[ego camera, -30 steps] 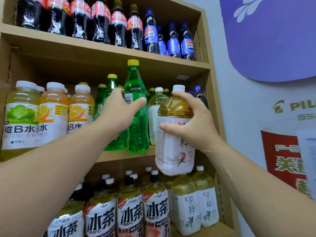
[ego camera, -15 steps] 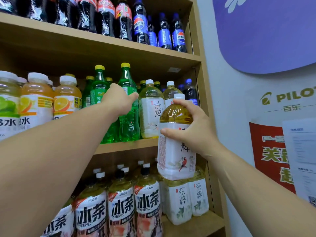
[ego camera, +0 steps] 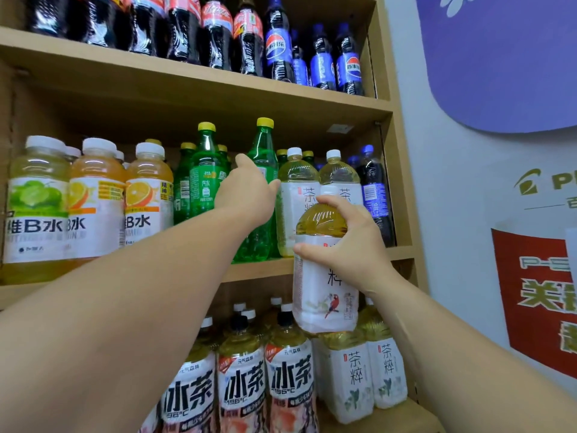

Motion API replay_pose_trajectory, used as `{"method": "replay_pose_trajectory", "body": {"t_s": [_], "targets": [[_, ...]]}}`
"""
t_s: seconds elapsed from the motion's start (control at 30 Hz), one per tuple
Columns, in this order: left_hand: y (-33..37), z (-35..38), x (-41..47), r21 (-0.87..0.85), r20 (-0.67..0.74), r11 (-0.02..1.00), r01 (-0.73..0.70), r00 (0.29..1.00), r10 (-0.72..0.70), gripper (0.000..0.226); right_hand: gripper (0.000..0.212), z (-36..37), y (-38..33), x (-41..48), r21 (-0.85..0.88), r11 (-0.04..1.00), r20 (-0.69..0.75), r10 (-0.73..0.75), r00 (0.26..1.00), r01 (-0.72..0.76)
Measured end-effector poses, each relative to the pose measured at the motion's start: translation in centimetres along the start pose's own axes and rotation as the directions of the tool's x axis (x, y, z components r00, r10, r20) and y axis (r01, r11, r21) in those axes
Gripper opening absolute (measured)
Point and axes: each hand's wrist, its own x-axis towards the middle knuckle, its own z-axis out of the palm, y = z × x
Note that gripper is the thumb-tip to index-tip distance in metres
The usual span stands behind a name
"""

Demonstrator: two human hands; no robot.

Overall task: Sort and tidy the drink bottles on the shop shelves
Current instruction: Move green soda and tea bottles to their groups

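My right hand (ego camera: 349, 245) grips a large tea bottle (ego camera: 324, 295) with a white label and a red bird, held in the air in front of the middle shelf's edge (ego camera: 259, 270). My left hand (ego camera: 246, 195) is wrapped around a green soda bottle (ego camera: 263, 151) with a yellow cap that stands on the middle shelf. Two matching white-label tea bottles (ego camera: 296, 195) stand just right of the green one, at the back.
Vitamin-water bottles (ego camera: 93, 198) fill the middle shelf's left. Cola and blue cola bottles (ego camera: 281, 42) line the top shelf. A dark blue-capped bottle (ego camera: 373, 195) stands at the middle shelf's right end. Tea bottles (ego camera: 290, 385) crowd the bottom shelf. A wall with posters (ego camera: 530, 292) lies right.
My right hand has lowered the tea bottle slightly and kept its grip. My left hand stays on the green soda bottle, which has shifted deeper into the shelf.
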Motion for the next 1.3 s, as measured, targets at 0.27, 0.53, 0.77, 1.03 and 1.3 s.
{"method": "replay_pose_trajectory", "body": {"t_s": [0.27, 0.53, 0.77, 1.03, 1.3], "targets": [[0.7, 1.2, 1.0, -0.089, 0.033, 0.993, 0.074, 0.997, -0.072, 0.053, 0.083, 0.4, -0.5, 0.1, -0.005, 1.000, 0.037, -0.001, 0.999, 0.002], [0.3, 1.6, -0.5, 0.000, 0.040, 1.000, 0.008, 0.999, -0.008, 0.092, 0.085, 0.0, -0.6, -0.6, -0.027, 1.000, 0.044, 0.010, 0.999, -0.008], [-1.1, -2.7, -7.8, -0.111, -0.062, 0.944, -0.310, 0.950, 0.305, 0.073, 0.083, -1.1, -1.5, -2.7, 0.045, 0.999, 0.012, -0.026, 1.000, 0.026], [-7.3, -2.3, -18.9, -0.487, 0.283, 0.867, -0.108, 0.920, 0.273, 0.044, 0.082, -0.2, -1.9, -9.1, 0.149, 0.988, 0.128, 0.017, 0.992, -0.036], [-11.5, 1.8, -27.7, -0.482, 0.636, 0.856, 0.188, 0.747, 0.195, 0.068, 0.078, 2.5, 0.0, -18.2, 0.135, 0.971, 0.317, 0.147, 0.937, -0.198]]}}
